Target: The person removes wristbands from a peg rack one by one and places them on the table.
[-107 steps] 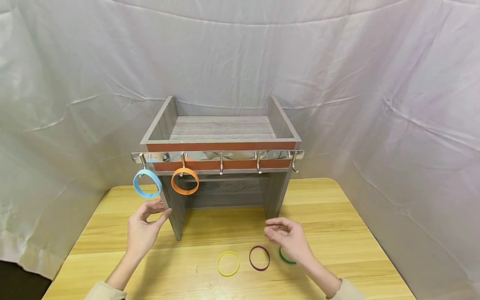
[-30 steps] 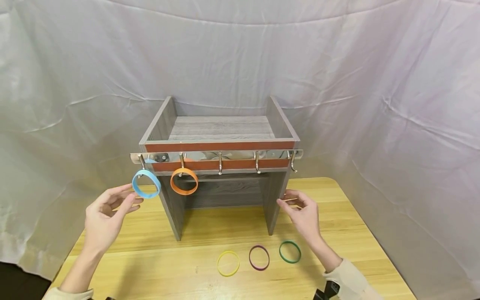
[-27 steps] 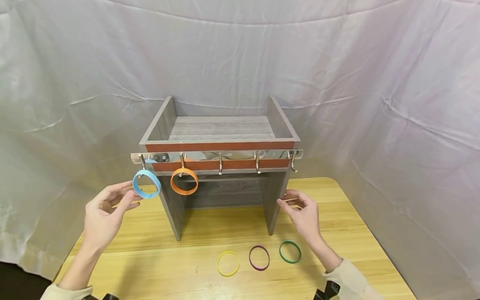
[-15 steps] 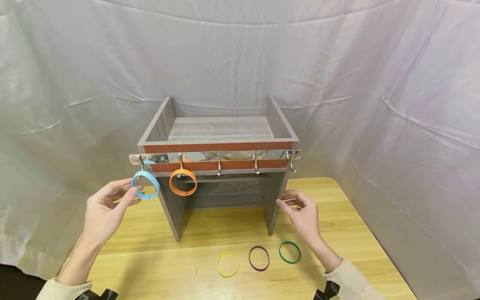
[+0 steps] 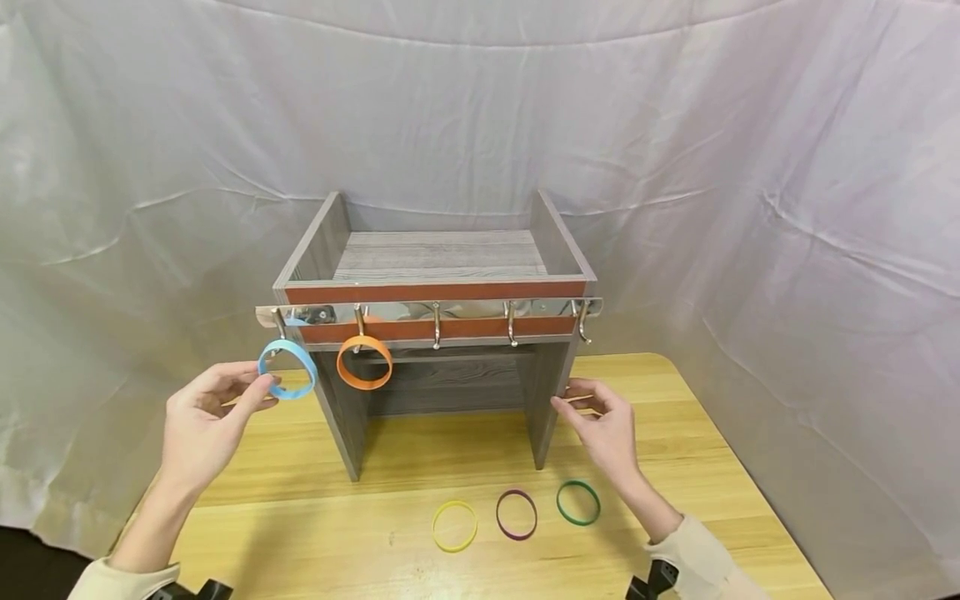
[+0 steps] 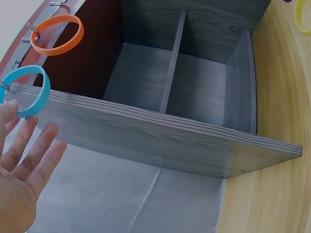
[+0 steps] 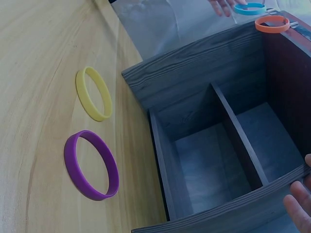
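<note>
A light blue silicone wristband (image 5: 288,369) hangs on the leftmost hook of the metal hook rail (image 5: 472,309). My left hand (image 5: 206,425) pinches its lower left rim between thumb and forefinger, the other fingers extended behind. On the second hook hangs an orange wristband (image 5: 364,363). The rail runs across the front of a grey wooden shelf unit (image 5: 442,250). My right hand (image 5: 603,425) holds the front edge of the unit's right side panel (image 5: 546,400), thumb on the inner side and fingers on the outer, as the right wrist view shows.
On the wooden table (image 5: 337,542) in front of the shelf lie a yellow wristband (image 5: 437,542), a purple wristband (image 5: 500,521) and a green wristband (image 5: 561,507). Three hooks to the right carry no band. A grey-white curtain (image 5: 450,108) surrounds the table.
My left hand has left the shelf's left panel, moved outward and taken hold of the blue wristband. My right hand has moved from above the green wristband to the right panel.
</note>
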`<control>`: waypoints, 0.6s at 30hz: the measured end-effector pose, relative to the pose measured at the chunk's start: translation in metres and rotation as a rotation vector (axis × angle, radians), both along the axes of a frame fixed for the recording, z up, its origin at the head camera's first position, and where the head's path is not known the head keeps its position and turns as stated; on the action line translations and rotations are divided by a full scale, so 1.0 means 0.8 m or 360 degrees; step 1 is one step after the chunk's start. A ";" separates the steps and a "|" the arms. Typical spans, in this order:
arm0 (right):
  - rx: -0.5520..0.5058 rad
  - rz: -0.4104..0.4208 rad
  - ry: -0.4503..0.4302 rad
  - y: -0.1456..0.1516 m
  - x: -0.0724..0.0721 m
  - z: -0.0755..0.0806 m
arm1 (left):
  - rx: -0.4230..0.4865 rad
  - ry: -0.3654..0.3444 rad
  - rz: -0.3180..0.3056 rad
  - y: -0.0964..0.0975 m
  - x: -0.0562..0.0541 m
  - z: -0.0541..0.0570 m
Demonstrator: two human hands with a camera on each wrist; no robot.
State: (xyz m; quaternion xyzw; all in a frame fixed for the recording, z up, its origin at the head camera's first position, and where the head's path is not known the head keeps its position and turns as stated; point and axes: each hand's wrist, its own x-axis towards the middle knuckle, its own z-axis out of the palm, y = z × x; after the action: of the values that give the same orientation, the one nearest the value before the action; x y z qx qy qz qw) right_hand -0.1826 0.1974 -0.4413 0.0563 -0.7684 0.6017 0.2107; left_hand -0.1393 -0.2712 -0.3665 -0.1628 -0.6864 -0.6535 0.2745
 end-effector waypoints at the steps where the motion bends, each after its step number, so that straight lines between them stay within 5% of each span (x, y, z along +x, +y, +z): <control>1: 0.0001 0.0001 0.0000 0.000 0.000 0.000 | 0.0035 0.0012 -0.0033 -0.001 0.000 0.001; 5: 0.0007 -0.0001 -0.0011 0.000 0.000 0.001 | 0.0086 0.0034 -0.0132 -0.003 0.001 0.005; 18: 0.0008 -0.0009 -0.0014 0.000 0.001 0.001 | 0.0147 0.0028 -0.0203 -0.005 0.005 0.020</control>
State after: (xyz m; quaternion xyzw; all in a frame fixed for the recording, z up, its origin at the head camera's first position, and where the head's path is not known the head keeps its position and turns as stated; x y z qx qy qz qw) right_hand -0.1819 0.1971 -0.4402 0.0520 -0.7709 0.5995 0.2088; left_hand -0.1351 -0.2751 -0.3506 -0.1992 -0.6412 -0.6992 0.2455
